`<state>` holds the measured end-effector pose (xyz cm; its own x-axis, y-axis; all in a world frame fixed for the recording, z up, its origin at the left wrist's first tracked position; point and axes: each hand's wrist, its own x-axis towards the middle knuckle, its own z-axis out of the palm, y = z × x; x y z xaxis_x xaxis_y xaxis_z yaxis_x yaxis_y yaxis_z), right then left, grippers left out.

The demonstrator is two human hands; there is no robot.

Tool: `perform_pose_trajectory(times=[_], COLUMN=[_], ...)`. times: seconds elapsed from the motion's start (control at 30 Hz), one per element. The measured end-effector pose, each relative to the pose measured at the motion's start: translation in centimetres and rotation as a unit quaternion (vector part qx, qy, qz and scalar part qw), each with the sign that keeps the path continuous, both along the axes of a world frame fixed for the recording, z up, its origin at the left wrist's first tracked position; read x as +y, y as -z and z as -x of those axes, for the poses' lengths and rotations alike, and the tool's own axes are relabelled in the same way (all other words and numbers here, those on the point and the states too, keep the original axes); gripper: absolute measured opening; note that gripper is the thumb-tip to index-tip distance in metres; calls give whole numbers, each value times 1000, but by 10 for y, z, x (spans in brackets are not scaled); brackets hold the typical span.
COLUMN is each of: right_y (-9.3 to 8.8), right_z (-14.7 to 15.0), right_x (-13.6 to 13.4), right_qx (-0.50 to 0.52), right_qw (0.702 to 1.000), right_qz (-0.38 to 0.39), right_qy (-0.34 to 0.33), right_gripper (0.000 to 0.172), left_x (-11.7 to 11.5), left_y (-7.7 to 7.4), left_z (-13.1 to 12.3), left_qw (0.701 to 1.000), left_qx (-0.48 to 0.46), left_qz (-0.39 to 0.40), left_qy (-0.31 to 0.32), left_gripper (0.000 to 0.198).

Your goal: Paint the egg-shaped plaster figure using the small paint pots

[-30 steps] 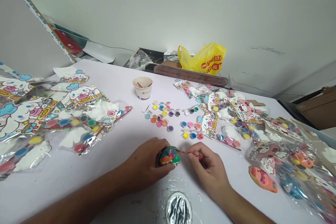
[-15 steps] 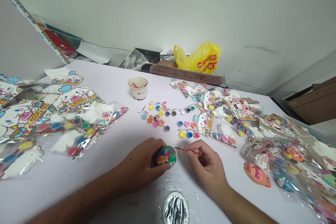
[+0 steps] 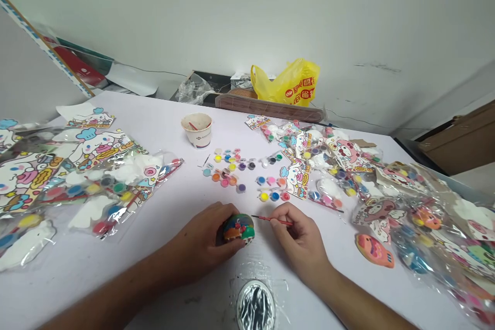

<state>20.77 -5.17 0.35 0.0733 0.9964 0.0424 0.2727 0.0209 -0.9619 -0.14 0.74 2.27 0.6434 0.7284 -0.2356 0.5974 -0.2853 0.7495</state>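
My left hand [image 3: 211,234] is wrapped round a small rounded painted figure [image 3: 240,229], coloured green, orange, blue and red; its left side is hidden by the fingers. In my right hand [image 3: 297,232] a thin red paintbrush [image 3: 273,219] is pinched, its dark tip pointing left. That tip is close to the figure's upper right edge, and whether it touches cannot be made out. Beyond the hands sit open paint pots [image 3: 274,196] in yellow, blue and red, with more paint pots [image 3: 224,180] to their left.
A paper cup [image 3: 198,131] with a brush in it stands farther back. Bagged craft kits [image 3: 104,175] cover the left side, and more bagged kits [image 3: 348,165] the right. An orange painted fish-like piece [image 3: 374,250] lies at right. A round silvery disc [image 3: 255,307] is at the near edge.
The whole view has shifted slightly, so most things appear a little farther left. Both hands keep their holds on the figure and the paintbrush, with little other movement.
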Motion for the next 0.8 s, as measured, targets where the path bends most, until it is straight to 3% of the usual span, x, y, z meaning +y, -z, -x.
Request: perform_pose_trajectory(times=[0.27,0.57,0.8], right_y=[-1,2,1], right_z=[1,-1,1], right_x=[1,3,3], right_qx=[-8,-2,25], right_qw=[1000,1000,999], right_qz=[-5,-3,0], right_qy=[0,-17,-24], right_gripper=[24,24,22], left_x=[-1,-2,-3], left_y=[-6,4,-6], left_z=[-2,0,-4], left_qw=[1000,999,999], left_qx=[9,-18,-20], left_qz=[-3,-20,14], left_qy=[0,-23,-29], left_gripper=[20,23,21])
